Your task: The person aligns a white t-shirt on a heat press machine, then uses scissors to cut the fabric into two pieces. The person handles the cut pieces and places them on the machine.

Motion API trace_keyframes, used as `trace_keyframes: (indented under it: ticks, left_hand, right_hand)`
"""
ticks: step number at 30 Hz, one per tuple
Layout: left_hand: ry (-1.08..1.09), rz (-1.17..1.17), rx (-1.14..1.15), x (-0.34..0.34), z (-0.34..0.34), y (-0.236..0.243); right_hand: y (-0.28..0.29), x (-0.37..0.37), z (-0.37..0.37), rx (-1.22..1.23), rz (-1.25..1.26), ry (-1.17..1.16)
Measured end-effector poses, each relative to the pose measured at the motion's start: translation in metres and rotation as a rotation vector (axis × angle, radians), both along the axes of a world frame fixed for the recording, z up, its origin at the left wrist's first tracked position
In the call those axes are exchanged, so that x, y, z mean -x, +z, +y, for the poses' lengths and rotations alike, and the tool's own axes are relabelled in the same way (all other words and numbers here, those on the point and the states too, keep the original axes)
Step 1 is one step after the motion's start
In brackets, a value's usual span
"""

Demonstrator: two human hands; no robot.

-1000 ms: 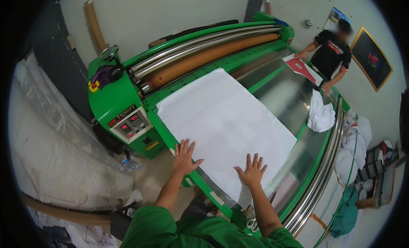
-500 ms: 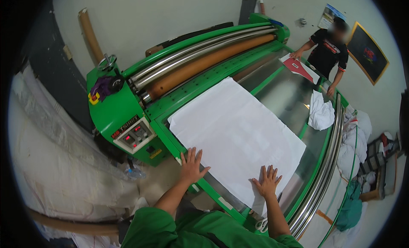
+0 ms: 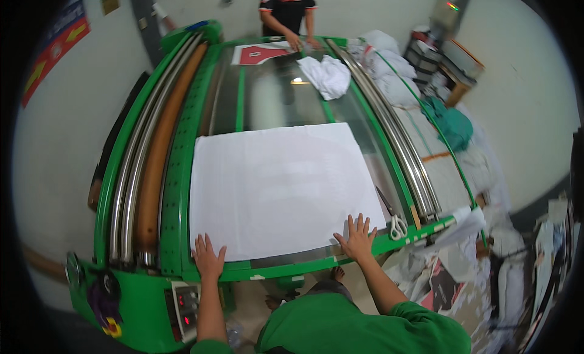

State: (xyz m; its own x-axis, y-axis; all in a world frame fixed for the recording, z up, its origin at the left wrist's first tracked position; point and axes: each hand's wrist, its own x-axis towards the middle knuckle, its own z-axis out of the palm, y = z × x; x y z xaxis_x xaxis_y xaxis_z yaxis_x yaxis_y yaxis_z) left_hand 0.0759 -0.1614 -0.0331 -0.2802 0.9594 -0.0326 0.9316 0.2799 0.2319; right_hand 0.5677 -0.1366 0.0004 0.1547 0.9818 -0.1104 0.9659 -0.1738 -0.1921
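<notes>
**Both palms flat on the near edge of the white sheet**

The big green machine [image 3: 176, 189] fills the middle of the room, its glass bed running away from the person towards the far wall. Compared with half a second ago the view has swung round: the rollers [image 3: 137, 171], which then lay across the far side, now run down the left, and the control panel [image 3: 185, 305] sits at the near left corner instead of off to the left.

The large white sheet [image 3: 280, 189] lies spread flat on the glass bed, covering its near half. Its near edge lies along the green front rail, just as before, though it now looks squared to the bed.

At the far end another person [image 3: 287, 7] in a dark shirt stands over a red and white piece [image 3: 261, 52], with a crumpled white cloth [image 3: 327, 74] just to the right of it on the bed.

The left hand [image 3: 208, 258] lies open, fingers spread, on the sheet's near left corner, gripping nothing. The right hand [image 3: 357, 238] is likewise open and splayed, pressing on the near right corner. Both hands rest on the near edge as they did earlier, now wider apart.

A pair of scissors [image 3: 395, 223] lies on the bed just right of the right hand, not touching it.
</notes>
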Motion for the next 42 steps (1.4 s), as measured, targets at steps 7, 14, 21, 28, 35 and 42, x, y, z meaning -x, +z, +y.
trace_keyframes:
  ticks: [7,14,21,28,35,42]
  left_hand:
    - [-0.012,-0.018,0.109,0.015,-0.031,0.021]
    - [-0.101,-0.090,0.073,0.011,-0.051,0.027]
    - [-0.144,-0.049,-0.042,-0.040,-0.044,0.008]
    - [-0.450,-0.211,-0.056,-0.179,-0.022,0.050]
    - [-0.286,-0.059,-0.255,-0.130,0.092,0.031]
    - [-0.036,0.029,0.076,-0.097,0.074,0.006]
  right_hand:
    - [0.000,0.015,0.012,0.066,-0.036,-0.070]
    - [-0.010,0.014,0.101,-0.015,-0.143,-0.049]
    - [0.005,-0.006,0.194,0.094,-0.129,0.017]
    - [-0.021,-0.061,0.305,-0.278,-0.370,-0.004]
    - [0.021,0.015,0.162,0.032,-0.046,0.292]
    - [0.023,0.015,0.217,0.079,-0.079,0.436]
